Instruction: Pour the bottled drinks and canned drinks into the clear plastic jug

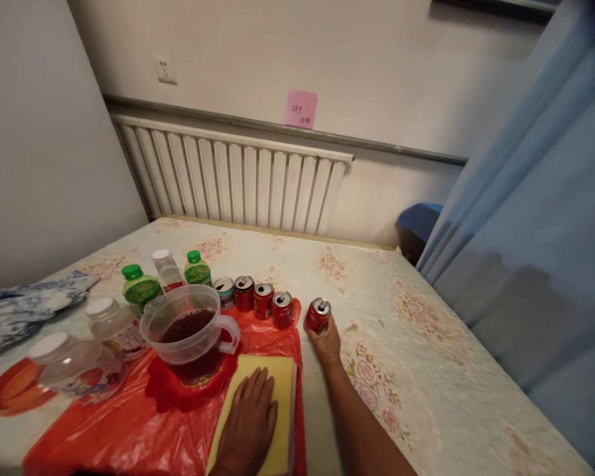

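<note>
My right hand (326,342) is wrapped round a small red drink can (318,317), opened at the top and upright, just right of the red plastic sheet (143,430). Flat on a yellow folded cloth or pad (283,396) lies my left hand (252,416), fingers stretched out. Left of the cloth, a clear plastic jug (188,357) of dark brown liquid stands on a red scalloped dish (161,390). Behind the jug's handle is a row of opened cans: a teal one (225,294) and three red ones (263,301).
Green-capped bottles (141,287), a white-capped bottle (167,268) and clear white-lidded jars (82,370) stand at the left. An orange dish (20,387) and a blue-white cloth (30,307) lie beyond them. A radiator (238,175) is behind the table; a blue curtain (530,198) hangs right.
</note>
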`<state>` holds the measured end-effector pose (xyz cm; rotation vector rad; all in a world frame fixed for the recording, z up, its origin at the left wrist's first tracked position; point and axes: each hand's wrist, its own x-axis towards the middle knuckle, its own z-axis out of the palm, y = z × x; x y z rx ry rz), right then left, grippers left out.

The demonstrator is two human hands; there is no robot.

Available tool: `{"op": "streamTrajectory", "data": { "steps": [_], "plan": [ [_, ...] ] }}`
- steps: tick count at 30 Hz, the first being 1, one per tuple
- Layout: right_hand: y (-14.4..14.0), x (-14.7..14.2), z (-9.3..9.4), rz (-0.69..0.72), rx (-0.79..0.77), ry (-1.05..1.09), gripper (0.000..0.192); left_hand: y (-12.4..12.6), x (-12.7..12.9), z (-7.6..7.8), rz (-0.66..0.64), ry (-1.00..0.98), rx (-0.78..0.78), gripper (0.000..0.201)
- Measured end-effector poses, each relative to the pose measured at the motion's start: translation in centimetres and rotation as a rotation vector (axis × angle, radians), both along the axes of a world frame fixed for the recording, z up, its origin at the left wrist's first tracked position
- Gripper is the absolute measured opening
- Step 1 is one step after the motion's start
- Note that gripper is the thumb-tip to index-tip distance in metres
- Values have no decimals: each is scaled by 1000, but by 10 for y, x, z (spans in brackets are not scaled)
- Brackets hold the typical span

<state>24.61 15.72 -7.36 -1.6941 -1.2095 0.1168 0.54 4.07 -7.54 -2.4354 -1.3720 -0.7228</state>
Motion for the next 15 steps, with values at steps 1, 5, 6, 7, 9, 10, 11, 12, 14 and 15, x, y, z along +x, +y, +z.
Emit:
{"op": "streamTrajectory", "data": {
  "steps": [1,5,6,7,9,10,11,12,14,15],
  "plan": [
    [0,0,-1,-3,-1,1,58,0,0,0,1,1,2,35],
    [4,-2,-2,-36,3,-2,58,-1,0,0,-6,-1,28,35],
    [5,-3,-2,-46,6,-7,58,-1,0,0,-6,-2,33,35],
    [7,-4,-2,-54,10,-13,58,-1,0,1,-6,-4,34,35],
    [9,-4,-1,-66,17,-26,59,-1,0,1,-4,-9,27,35],
    [10,-4,0,-72,19,-31,59,-1,0,1,-3,-12,22,35],
    [10,-4,0,-79,20,-35,59,-1,0,1,-1,-13,17,35],
    [11,-4,0,-86,20,-37,60,-1,0,1,3,-14,11,35],
    [11,-3,0,-98,15,-37,62,-1,0,2,11,-13,4,35],
    [12,-2,0,-100,12,-35,63,-1,0,2,13,-12,3,35]
  ]
}}
